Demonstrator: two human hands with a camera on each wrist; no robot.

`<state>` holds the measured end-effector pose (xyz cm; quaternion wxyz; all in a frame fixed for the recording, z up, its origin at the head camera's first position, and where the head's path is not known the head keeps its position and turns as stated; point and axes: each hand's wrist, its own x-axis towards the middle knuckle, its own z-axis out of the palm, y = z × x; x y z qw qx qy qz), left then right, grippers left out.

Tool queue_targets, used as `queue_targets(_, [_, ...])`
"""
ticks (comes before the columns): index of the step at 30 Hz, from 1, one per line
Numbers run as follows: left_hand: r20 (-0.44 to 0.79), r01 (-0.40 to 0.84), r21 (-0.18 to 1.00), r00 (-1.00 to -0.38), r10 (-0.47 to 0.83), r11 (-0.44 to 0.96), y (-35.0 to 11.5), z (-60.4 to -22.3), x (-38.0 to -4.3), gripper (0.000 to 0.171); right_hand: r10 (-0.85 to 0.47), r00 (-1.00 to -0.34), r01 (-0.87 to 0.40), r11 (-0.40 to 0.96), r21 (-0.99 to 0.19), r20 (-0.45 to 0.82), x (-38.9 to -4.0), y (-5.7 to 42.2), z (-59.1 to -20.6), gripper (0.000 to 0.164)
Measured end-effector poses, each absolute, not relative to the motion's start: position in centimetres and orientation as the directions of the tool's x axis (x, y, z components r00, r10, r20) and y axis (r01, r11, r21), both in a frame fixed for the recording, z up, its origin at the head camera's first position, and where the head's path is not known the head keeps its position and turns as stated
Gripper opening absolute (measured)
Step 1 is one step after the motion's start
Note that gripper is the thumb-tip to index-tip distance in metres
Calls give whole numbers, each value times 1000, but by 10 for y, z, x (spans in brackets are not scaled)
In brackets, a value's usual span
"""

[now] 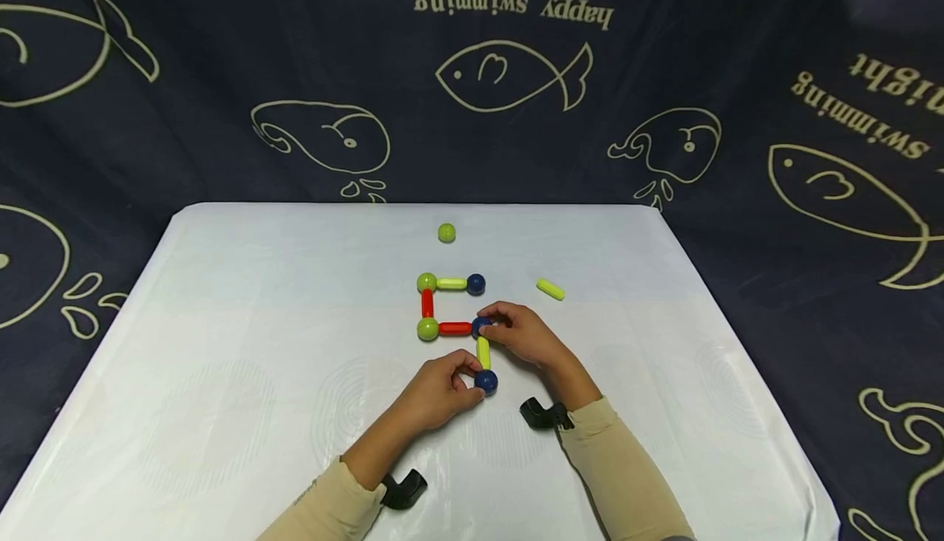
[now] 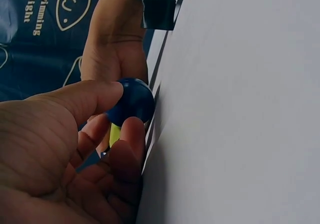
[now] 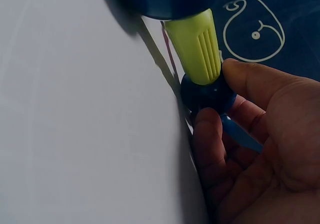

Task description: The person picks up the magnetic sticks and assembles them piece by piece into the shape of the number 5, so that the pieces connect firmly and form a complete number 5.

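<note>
My left hand (image 1: 441, 393) pinches the near blue ball (image 2: 131, 102) between thumb and fingers. The far end of a yellow-green stick (image 3: 196, 48) meets a second blue ball (image 3: 209, 94), which my right hand (image 1: 525, 336) grips with thumb and fingertips. From that second ball a red stick (image 1: 455, 329) runs left to a green ball (image 1: 428, 329). Another red stick (image 1: 428, 303) leads away to a second green ball (image 1: 427, 282). A yellow-green stick (image 1: 451, 284) joins this one to a third blue ball (image 1: 475, 284). The whole chain lies on the table.
A loose green ball (image 1: 447, 233) sits toward the far edge of the white table (image 1: 221, 295). Right of the chain lies a loose yellow-green stick (image 1: 550, 288). Dark cloth (image 1: 516, 164) with fish and whale drawings hangs behind the table.
</note>
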<state>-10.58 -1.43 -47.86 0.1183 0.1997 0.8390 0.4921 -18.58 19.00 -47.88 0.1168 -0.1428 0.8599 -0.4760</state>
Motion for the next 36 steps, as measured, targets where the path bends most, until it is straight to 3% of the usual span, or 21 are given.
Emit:
queue_targets(10, [0,187,885,-916,402,426,-28,-473,-117,24,-354,-933,-145,514,-846,-55,-187,190,-478,24])
queue_targets(15, [6,109,905,-970,244,411,-51,-465,-137,21,-344,-937,-134,521,-843,-64,-187,190,-477,24])
queue_targets(20, [18,62,875,-995,95,481,-73,-460,-155,27,-347,-935,-135,529,-838,-69,-187,190,-478,25])
queue_targets(26, [-49,45,843,-986,160,536,-81,-465,-164,39,-342,-938,-146,540,-829,-58,-187,189,-479,24])
queue_targets(36, [-25,76,835,-984,175,544,-79,-477,-160,29,-334,-940,-131,540,-831,-69,-185,189,-480,23])
